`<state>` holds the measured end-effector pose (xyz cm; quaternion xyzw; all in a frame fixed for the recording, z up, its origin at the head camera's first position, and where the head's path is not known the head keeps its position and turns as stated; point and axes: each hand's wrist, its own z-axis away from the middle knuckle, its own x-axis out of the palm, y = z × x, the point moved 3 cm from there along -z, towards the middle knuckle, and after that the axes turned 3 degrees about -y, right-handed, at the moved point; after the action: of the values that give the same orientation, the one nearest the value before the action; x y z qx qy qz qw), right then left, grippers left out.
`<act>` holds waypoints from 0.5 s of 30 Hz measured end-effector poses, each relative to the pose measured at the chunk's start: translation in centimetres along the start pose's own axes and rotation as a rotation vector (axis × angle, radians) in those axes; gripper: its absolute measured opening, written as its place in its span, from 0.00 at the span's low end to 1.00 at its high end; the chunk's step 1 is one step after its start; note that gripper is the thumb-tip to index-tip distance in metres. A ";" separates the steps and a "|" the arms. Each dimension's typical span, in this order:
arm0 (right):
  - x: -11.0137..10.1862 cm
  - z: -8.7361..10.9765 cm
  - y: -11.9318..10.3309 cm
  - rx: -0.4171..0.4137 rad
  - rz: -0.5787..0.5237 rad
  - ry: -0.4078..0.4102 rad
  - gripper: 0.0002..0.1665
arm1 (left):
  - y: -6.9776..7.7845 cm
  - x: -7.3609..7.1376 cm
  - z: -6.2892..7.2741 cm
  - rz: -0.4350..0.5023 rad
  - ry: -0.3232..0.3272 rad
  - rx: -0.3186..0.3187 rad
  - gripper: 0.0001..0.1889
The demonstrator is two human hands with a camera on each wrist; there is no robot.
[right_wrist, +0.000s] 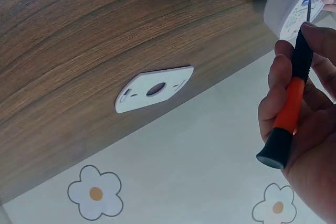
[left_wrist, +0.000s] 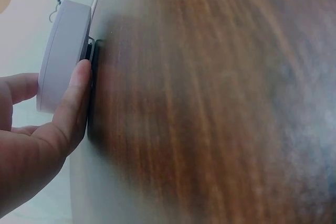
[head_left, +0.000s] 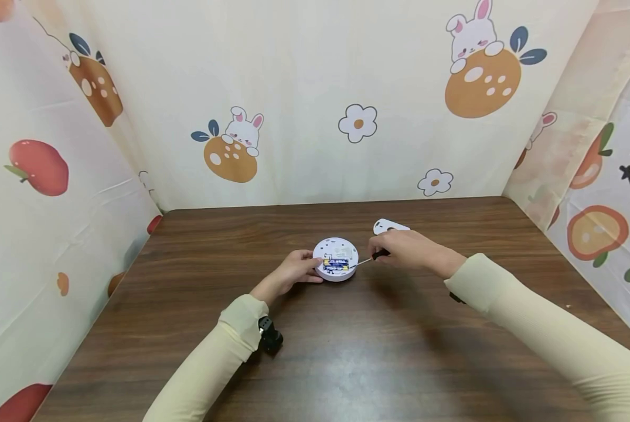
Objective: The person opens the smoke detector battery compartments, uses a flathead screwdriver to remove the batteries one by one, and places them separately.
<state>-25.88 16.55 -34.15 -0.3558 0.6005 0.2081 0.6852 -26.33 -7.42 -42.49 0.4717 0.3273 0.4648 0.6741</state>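
A round white device like a smoke detector (head_left: 340, 245) rests on the table, its face with blue-and-yellow batteries (head_left: 336, 264) turned up. My left hand (head_left: 296, 269) grips it at the left, thumb on the face and fingers at the side and under the edge. In my right hand (head_left: 411, 251) is a screwdriver (right_wrist: 293, 100) with an orange and black handle. Its thin shaft points at the right end of the batteries; whether the tip touches is too small to tell. In the left wrist view, a small curved wire (left_wrist: 52, 14) shows near the device's edge.
A white mounting plate (right_wrist: 139, 90) with a round hole lies flat behind my right hand, near the table's back edge. The brown wooden table (head_left: 336, 346) is bounded at the back and sides by a printed cloth (head_left: 304, 76).
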 end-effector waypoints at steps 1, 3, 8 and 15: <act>-0.1 -0.1 -0.2 0.004 0.011 0.001 0.08 | 0.0 0.0 0.0 -0.007 0.001 0.000 0.21; -0.2 -0.2 -0.6 0.009 0.048 0.000 0.08 | 0.0 0.0 0.1 -0.023 0.002 0.007 0.20; -0.8 -0.7 -1.9 0.013 0.142 -0.002 0.07 | 0.0 0.0 0.4 -0.058 0.000 0.013 0.19; -1.5 -1.2 -4.0 0.000 0.275 0.026 0.14 | 0.1 0.0 0.4 -0.059 -0.001 -0.007 0.19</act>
<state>-24.14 13.22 -31.73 -0.2729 0.6525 0.2952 0.6423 -25.97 -7.51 -42.22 0.4598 0.3392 0.4454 0.6893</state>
